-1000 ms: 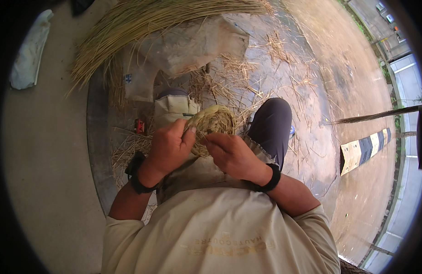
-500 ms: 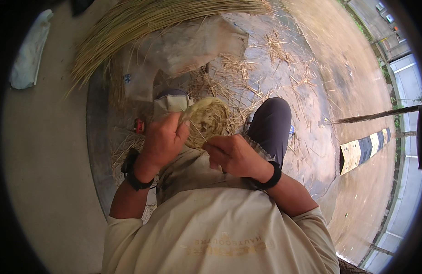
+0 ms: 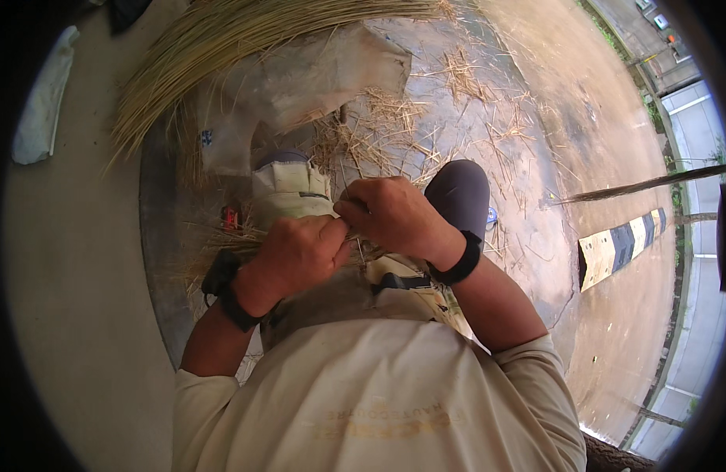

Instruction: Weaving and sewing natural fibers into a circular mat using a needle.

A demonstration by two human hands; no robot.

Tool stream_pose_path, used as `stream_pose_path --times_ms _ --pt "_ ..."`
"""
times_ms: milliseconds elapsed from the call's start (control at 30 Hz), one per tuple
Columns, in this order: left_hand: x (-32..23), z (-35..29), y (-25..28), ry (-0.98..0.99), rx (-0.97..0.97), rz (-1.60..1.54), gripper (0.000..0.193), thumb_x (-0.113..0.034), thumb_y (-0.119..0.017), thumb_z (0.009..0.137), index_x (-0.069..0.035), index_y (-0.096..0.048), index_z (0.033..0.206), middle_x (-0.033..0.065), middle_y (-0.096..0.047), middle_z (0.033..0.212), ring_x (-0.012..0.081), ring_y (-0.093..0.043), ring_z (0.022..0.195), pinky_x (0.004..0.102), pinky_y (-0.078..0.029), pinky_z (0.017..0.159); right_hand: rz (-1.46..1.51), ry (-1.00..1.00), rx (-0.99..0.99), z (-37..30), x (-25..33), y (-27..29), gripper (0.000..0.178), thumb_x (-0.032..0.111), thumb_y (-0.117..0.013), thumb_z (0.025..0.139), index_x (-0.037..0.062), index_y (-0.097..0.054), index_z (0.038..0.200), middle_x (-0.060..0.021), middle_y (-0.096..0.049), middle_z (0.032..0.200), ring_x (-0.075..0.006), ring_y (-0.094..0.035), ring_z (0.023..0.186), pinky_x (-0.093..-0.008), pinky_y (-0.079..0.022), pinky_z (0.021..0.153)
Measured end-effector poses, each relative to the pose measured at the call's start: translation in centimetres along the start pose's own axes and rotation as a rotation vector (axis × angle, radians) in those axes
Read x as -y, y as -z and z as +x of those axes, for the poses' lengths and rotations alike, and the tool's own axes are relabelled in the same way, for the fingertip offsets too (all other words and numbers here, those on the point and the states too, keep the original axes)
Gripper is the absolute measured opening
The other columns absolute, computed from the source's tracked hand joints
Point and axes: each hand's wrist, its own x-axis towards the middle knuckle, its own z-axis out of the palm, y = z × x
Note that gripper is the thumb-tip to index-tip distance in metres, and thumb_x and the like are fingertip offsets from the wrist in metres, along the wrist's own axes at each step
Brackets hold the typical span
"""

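My left hand and my right hand meet over my lap, fingers closed and fingertips almost touching. Whatever they pinch is too small or too hidden to make out. Below the fingers, a little straw-coloured material shows; the round woven straw piece seen earlier cannot be made out. Pale cloth covers my left knee, just beyond the left hand. My right knee in dark trousers stands to the right of the right hand.
A big bundle of long, dry stems lies at the far left beside a brown, stained sheet. Loose straw litters the ground mat. A small red object sits left of my knee. A striped ramp lies off right.
My right hand has moved up and left to meet the left hand, which has shifted slightly right. The round woven straw piece between them has dropped out of sight.
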Motion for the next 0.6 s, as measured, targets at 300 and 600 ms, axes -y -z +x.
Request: stream_pose_path --times_ms 300,600 --pt "-0.3 0.3 0.5 -0.017 0.049 -0.039 0.023 -0.015 -0.076 0.082 -0.002 -0.066 0.098 0.0121 -0.065 0.074 0.0309 -0.068 0.066 0.0423 -0.054 0.060 0.611 -0.186 -0.025 0.4 -1.5 1.5 0.023 0.017 -0.065 0.104 -0.0053 -0.071 0.108 -0.0057 -0.074 0.088 -0.0109 -0.067 0.083 -0.0279 -0.054 0.078" --pt "2.3 -0.3 4.7 0.056 0.139 -0.173 0.018 -0.011 -0.072 0.084 -0.004 -0.069 0.100 0.0161 -0.067 0.075 0.0352 -0.068 0.068 0.0443 -0.054 0.061 1.723 -0.121 -0.003 -2.2 0.7 6.7 0.025 0.014 -0.054 0.107 -0.0031 -0.067 0.120 -0.0037 -0.068 0.088 -0.0167 -0.069 0.080 -0.0293 -0.055 0.071"
